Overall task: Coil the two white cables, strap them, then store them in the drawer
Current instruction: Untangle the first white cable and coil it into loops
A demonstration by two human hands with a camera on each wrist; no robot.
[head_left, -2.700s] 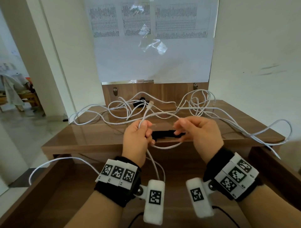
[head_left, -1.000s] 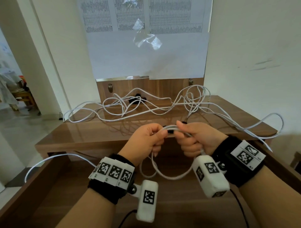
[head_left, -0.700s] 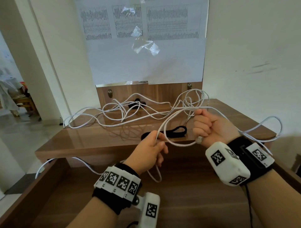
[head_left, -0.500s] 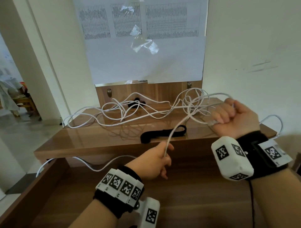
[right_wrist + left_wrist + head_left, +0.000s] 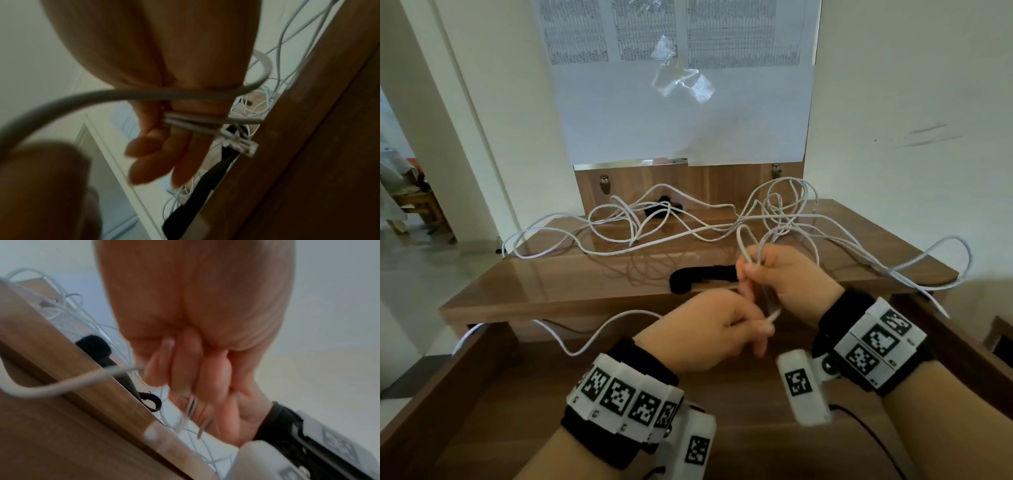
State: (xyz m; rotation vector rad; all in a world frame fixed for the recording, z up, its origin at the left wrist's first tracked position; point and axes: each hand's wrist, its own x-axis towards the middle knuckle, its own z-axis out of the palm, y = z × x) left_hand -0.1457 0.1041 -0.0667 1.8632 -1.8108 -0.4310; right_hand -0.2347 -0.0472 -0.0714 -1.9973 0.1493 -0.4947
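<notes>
Two long white cables (image 5: 619, 251) lie tangled across the wooden table top (image 5: 551, 284). My right hand (image 5: 753, 270) grips a few gathered strands of one cable (image 5: 195, 123) above the table's front edge. The cable's clear plug (image 5: 240, 146) sticks out past its fingers. Just below and left of it, my left hand (image 5: 753, 329) pinches the same cable (image 5: 61, 386), which trails off to the left over the open drawer (image 5: 431, 394). A black strap (image 5: 702, 275) lies on the table right behind the hands. A second black strap (image 5: 661, 210) sits at the back among the cable.
Cable loops hang over the table's right edge (image 5: 928, 270) and left corner. The wooden back panel (image 5: 688, 185) and a wall with a paper sheet (image 5: 681, 113) close off the far side. A doorway opens at the left.
My right hand has swung back from the upper right down to my left hand, carrying the gathered strands. The left hand has risen slightly to meet it, and the slack now hangs left.
</notes>
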